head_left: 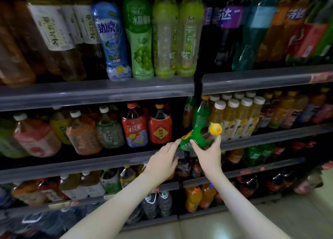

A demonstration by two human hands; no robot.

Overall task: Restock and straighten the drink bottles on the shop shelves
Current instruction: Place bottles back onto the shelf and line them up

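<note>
A green bottle with a yellow cap (196, 136) lies tilted in front of the second shelf, cap toward me and to the right. My right hand (209, 154) grips it from below, thumb and fingers around its neck and shoulder. My left hand (164, 159) reaches in from the left with its fingertips touching the bottle's lower end, fingers apart. Behind the bottle a gap opens between two red-labelled bottles (146, 125) and a row of white-capped yellow juice bottles (236, 116). An upright green bottle (201, 116) stands in that gap.
The grey shelf rail (90, 164) runs just under my left hand. The top shelf carries tall tea and green grape drinks (141, 35), with soda bottles on the right. Lower shelves hold more bottles, and pale floor tiles (270, 219) show at bottom right.
</note>
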